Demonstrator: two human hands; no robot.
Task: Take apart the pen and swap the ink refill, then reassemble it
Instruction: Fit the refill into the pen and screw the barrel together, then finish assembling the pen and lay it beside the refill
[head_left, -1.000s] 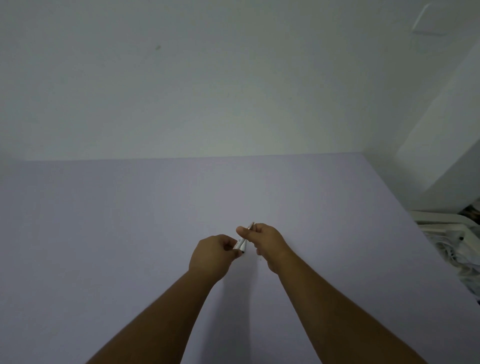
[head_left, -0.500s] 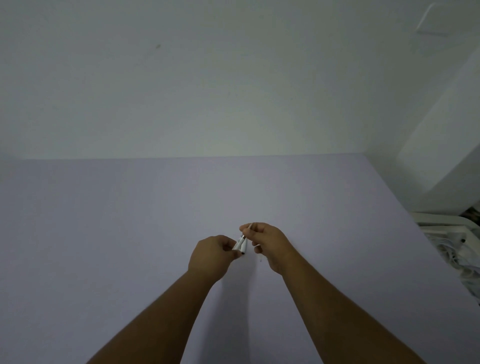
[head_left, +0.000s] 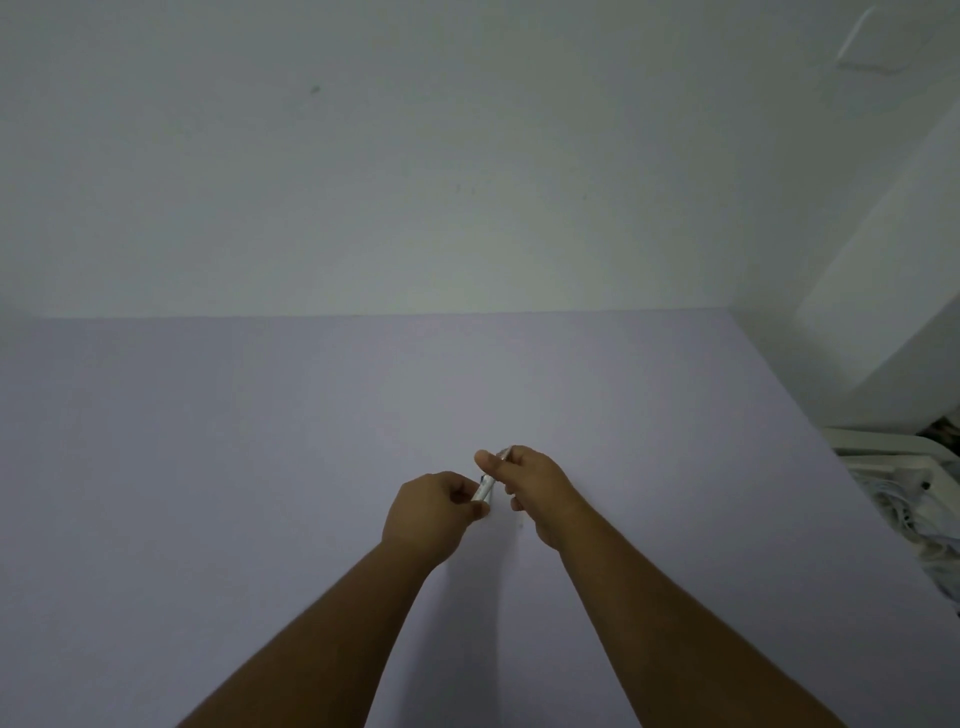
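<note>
Both my hands meet above the lavender table (head_left: 260, 467), gripping a small white pen (head_left: 485, 487) between them. My left hand (head_left: 431, 512) pinches the pen's lower end with its fingertips. My right hand (head_left: 530, 483) closes around the upper end, whose thin tip (head_left: 503, 454) sticks out past the thumb. Fingers cover most of the pen, so I cannot tell whether its parts are joined or separated. No spare refill is visible.
A pale wall rises behind the table's far edge. Past the table's right edge stands a white bin or rack (head_left: 893, 467) holding white cables. A white block or cabinet (head_left: 883, 291) fills the right corner.
The white piece between my fingers has shifted slightly; half a second ago two short white ends showed side by side, now one piece lines up between both hands. The arms stay in place.
</note>
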